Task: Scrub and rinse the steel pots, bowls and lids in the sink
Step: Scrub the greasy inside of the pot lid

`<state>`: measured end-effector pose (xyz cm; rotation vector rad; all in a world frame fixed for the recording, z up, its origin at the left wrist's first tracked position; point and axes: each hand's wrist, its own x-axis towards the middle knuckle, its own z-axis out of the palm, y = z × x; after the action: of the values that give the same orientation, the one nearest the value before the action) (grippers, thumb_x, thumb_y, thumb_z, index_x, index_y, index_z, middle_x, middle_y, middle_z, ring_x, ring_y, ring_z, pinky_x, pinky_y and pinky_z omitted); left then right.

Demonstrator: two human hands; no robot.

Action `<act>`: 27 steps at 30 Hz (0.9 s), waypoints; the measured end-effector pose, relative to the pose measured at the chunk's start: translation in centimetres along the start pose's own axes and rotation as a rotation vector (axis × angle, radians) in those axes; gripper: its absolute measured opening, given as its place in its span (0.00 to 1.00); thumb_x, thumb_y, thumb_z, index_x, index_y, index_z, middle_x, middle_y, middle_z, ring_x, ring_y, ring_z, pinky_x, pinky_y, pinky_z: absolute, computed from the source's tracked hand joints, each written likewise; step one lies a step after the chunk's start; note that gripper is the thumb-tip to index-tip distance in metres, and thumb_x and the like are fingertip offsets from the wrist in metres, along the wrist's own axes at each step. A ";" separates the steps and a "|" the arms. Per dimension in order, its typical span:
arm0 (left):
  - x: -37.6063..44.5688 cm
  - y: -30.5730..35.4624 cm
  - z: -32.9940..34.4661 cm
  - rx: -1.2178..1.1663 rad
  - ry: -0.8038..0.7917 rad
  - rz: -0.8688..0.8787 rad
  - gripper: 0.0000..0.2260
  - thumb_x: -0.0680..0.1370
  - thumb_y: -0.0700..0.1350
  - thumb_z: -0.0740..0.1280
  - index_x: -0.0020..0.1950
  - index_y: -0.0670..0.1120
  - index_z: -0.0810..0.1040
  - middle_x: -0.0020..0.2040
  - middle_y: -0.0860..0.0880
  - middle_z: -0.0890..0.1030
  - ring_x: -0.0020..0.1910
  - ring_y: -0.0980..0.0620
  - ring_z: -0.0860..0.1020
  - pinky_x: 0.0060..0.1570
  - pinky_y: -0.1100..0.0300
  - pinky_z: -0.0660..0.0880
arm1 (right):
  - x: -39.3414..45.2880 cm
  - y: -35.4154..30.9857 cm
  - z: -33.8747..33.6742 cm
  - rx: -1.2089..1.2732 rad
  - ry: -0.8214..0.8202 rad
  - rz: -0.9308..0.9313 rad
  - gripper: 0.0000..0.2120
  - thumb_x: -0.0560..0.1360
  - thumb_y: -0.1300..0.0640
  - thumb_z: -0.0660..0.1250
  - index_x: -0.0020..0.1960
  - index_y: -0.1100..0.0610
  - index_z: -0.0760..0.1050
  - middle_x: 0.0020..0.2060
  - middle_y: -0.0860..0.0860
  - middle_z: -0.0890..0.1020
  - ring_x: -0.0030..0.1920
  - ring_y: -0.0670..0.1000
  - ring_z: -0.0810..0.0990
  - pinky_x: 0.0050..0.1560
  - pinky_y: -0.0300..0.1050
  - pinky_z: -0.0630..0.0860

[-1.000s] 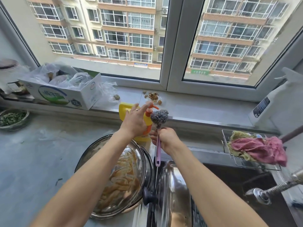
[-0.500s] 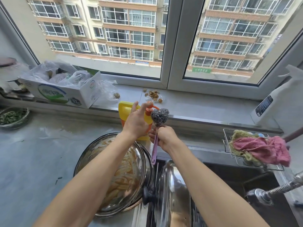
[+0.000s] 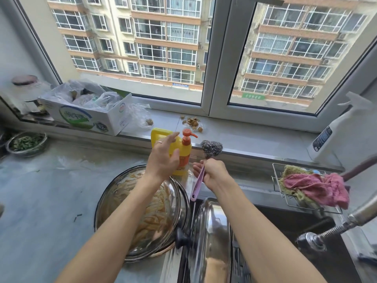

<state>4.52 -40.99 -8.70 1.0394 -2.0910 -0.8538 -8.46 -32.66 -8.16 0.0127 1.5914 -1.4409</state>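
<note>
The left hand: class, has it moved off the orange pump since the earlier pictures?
Yes. The left hand, earlier pressing the orange pump of the yellow soap bottle, has lifted off and sits lower left of the pump, fingers straight.

left hand [image 3: 163,158] lifted off orange pump [image 3: 186,136], fingers spread

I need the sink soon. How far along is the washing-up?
Barely started. Nothing looks washed: the steel bowl shows orange residue under its lid, and another steel lid waits at the sink. In hand: the right hand holds the scrubber; the left hand is at the soap bottle. All scrubbing and rinsing remains.
</note>
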 end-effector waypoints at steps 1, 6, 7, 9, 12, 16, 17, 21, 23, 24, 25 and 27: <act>-1.6 -0.4 -0.6 -0.016 0.051 -0.031 0.19 0.80 0.39 0.66 0.70 0.48 0.76 0.60 0.45 0.82 0.59 0.46 0.78 0.60 0.47 0.77 | -1.3 0.0 -0.4 0.012 -0.016 0.006 0.09 0.82 0.68 0.52 0.49 0.67 0.70 0.38 0.61 0.79 0.29 0.51 0.77 0.34 0.45 0.79; -9.4 -5.7 -3.2 0.224 0.038 -0.306 0.13 0.77 0.42 0.67 0.60 0.48 0.83 0.58 0.45 0.83 0.58 0.45 0.79 0.56 0.54 0.76 | -7.0 1.7 -1.4 0.014 -0.139 0.029 0.10 0.83 0.67 0.52 0.48 0.67 0.71 0.35 0.58 0.78 0.30 0.50 0.76 0.35 0.44 0.79; -10.6 -7.0 -3.7 0.283 0.006 -0.364 0.13 0.77 0.44 0.68 0.61 0.48 0.83 0.59 0.43 0.82 0.59 0.43 0.78 0.58 0.52 0.75 | -8.0 2.3 -1.6 0.002 -0.162 0.031 0.10 0.83 0.66 0.53 0.48 0.67 0.71 0.35 0.58 0.78 0.29 0.50 0.76 0.34 0.43 0.79; -12.5 -9.1 -4.4 0.391 -0.092 -0.469 0.16 0.76 0.47 0.68 0.64 0.50 0.81 0.61 0.41 0.80 0.62 0.39 0.76 0.61 0.49 0.75 | -9.4 3.4 -2.0 -0.041 -0.192 0.019 0.10 0.83 0.66 0.53 0.48 0.67 0.71 0.36 0.59 0.79 0.27 0.49 0.77 0.30 0.41 0.80; -14.1 -10.7 -4.5 0.428 -0.187 -0.527 0.21 0.75 0.49 0.70 0.68 0.52 0.77 0.63 0.40 0.78 0.65 0.39 0.74 0.63 0.49 0.73 | -10.9 4.6 -2.7 -0.164 -0.208 -0.016 0.08 0.83 0.65 0.57 0.50 0.68 0.72 0.37 0.60 0.80 0.27 0.49 0.78 0.29 0.40 0.79; -14.9 -11.3 -4.4 0.403 -0.159 -0.454 0.20 0.77 0.49 0.71 0.68 0.49 0.75 0.61 0.40 0.78 0.63 0.39 0.75 0.59 0.48 0.75 | -12.7 5.4 -3.8 -0.263 -0.228 -0.080 0.09 0.83 0.62 0.58 0.50 0.67 0.73 0.38 0.60 0.81 0.28 0.48 0.78 0.29 0.39 0.78; -14.8 -11.3 -4.5 0.405 -0.157 -0.426 0.19 0.78 0.49 0.71 0.67 0.47 0.75 0.61 0.40 0.78 0.62 0.39 0.76 0.57 0.47 0.75 | -13.1 5.4 -4.0 -0.268 -0.224 -0.097 0.08 0.83 0.62 0.58 0.50 0.67 0.72 0.39 0.60 0.81 0.28 0.48 0.78 0.29 0.38 0.78; -14.7 -10.3 -5.6 0.453 -0.109 -0.333 0.18 0.77 0.49 0.70 0.66 0.50 0.76 0.59 0.41 0.82 0.58 0.39 0.79 0.52 0.48 0.77 | -15.0 5.1 -5.1 -0.247 -0.223 -0.142 0.08 0.83 0.63 0.58 0.51 0.67 0.72 0.39 0.60 0.81 0.29 0.49 0.78 0.30 0.39 0.78; -14.7 -8.8 -6.7 0.481 -0.060 -0.296 0.20 0.77 0.51 0.70 0.70 0.53 0.76 0.56 0.39 0.84 0.56 0.38 0.80 0.51 0.47 0.78 | -15.8 5.0 -5.9 -0.236 -0.224 -0.167 0.08 0.83 0.63 0.58 0.51 0.67 0.72 0.38 0.59 0.81 0.30 0.49 0.77 0.30 0.39 0.77; -14.7 -7.7 -7.4 0.483 -0.039 -0.274 0.22 0.77 0.52 0.71 0.71 0.54 0.76 0.55 0.38 0.84 0.55 0.37 0.81 0.51 0.47 0.78 | -16.1 5.0 -6.4 -0.228 -0.220 -0.178 0.08 0.83 0.62 0.58 0.51 0.66 0.72 0.37 0.59 0.80 0.30 0.49 0.76 0.30 0.39 0.76; -14.6 -6.3 -8.1 0.483 -0.033 -0.246 0.23 0.77 0.53 0.71 0.72 0.55 0.75 0.55 0.37 0.84 0.54 0.37 0.81 0.52 0.46 0.79 | -16.5 4.9 -7.1 -0.218 -0.211 -0.192 0.08 0.83 0.62 0.58 0.50 0.66 0.72 0.37 0.58 0.81 0.30 0.49 0.76 0.30 0.39 0.76; -14.5 -3.1 -9.6 0.518 -0.058 -0.175 0.25 0.76 0.57 0.71 0.73 0.57 0.73 0.57 0.37 0.82 0.56 0.36 0.80 0.53 0.45 0.78 | -17.2 5.2 -8.7 -0.196 -0.203 -0.216 0.08 0.83 0.61 0.59 0.50 0.65 0.73 0.37 0.57 0.81 0.30 0.49 0.76 0.30 0.40 0.75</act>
<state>20.16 -32.82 -9.21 1.4958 -2.3589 -0.4239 -1.45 -14.79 -2.63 -0.4187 1.5937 -1.3921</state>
